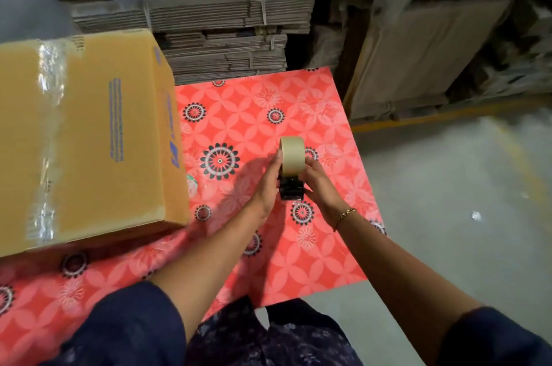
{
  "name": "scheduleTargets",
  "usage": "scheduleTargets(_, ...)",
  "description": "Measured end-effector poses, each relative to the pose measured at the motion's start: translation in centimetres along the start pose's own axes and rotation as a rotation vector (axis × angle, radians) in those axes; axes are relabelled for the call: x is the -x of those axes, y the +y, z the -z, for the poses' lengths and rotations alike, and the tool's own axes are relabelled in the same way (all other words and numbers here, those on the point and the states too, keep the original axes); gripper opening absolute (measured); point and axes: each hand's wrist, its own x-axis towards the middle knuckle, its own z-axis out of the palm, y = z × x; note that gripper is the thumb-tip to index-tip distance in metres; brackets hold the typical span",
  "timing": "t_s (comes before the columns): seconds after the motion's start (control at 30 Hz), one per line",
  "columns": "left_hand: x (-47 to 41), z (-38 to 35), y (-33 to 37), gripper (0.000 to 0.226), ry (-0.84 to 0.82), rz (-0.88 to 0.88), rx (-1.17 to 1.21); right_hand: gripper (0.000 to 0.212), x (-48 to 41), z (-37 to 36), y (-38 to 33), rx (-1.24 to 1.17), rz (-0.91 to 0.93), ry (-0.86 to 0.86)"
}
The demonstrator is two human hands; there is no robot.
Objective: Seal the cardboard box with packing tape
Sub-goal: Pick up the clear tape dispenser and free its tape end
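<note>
Currently both hands, left hand (270,183) and right hand (317,179), have fingers closed around the black tape dispenser with its beige roll (292,167) at frame centre; the yellow-brown cardboard box (86,132), already bearing clear tape, sits left. Free the tape end first, then start the strip over an edge.

Cardboard box (89,138) w/ glossy clear tape (49,138); mat (268,102) prob. smooth plastic.

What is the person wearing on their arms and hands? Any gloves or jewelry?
No gloves: the left hand and right hand are bare. A thin gold bracelet circles the right wrist. Both arms have short dark navy sleeves that end near the elbows, leaving the forearms uncovered.
</note>
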Motion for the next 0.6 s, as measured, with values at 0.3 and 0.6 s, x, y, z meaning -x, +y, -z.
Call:
scheduleTargets(0.3,-4.0,-0.6,-0.6,0.046,0.123,-0.052,0.028,0.040,-4.3,0.7,-0.1,0.012,0.004,-0.014)
scheduleTargets(0.6,-3.7,0.7,-1.7,0.048,0.057,-0.056,-0.099,0.071,-4.8,1.6,0.7,0.153,-0.004,-0.083)
